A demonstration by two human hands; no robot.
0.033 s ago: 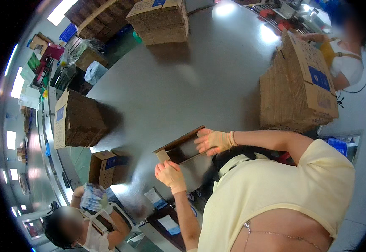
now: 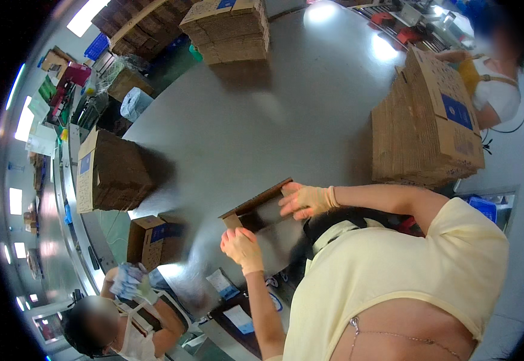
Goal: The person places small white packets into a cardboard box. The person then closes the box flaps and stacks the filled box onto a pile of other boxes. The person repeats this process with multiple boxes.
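Observation:
An open cardboard box [image 2: 259, 201] stands upright near the table's front edge, between my hands. Orange-tinted gloves cover both of them. At the box's near left corner, my left hand [image 2: 242, 248] has its fingers curled over the edge by a short flap [image 2: 232, 221]. My right hand [image 2: 308, 201] lies at the box's right end, fingers stretched out and apart against the cardboard. The lower part of the box is hidden by my hands and body.
Stacks of flattened cartons stand at the right [image 2: 421, 129], the far side [image 2: 229, 33] and the left [image 2: 114, 171] of the grey table [image 2: 256, 120]. An open carton [image 2: 154, 240] sits front left. One co-worker [image 2: 144, 319] is front left, another [image 2: 493, 84] far right.
My left hand has shifted very slightly left at the box's corner. The front-left co-worker's gloved hands have moved a little. The box stays in place.

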